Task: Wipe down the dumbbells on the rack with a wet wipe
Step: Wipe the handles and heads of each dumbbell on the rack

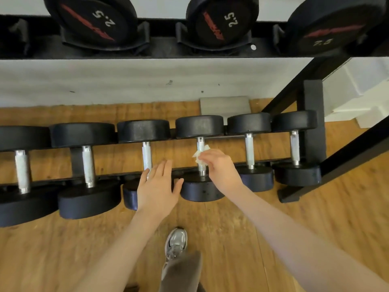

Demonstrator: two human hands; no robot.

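Several black dumbbells with silver handles lie side by side on the lower rail of a black rack (pixel 311 127). My right hand (pixel 221 167) pinches a crumpled white wet wipe (pixel 200 153) against the silver handle of the fourth dumbbell from the left (pixel 200 125). My left hand (pixel 157 184) hovers flat, fingers straight, over the near head of the third dumbbell (pixel 143 130), just left of the wiped one. It holds nothing.
The upper rack shelf (pixel 160 47) carries black dumbbells marked 2.5 (pixel 223 20) and 7.5 (pixel 330 30). Wooden floor lies below, with my grey shoe (pixel 176 243) near the rack. A white wall and a grey block (pixel 225 105) stand behind.
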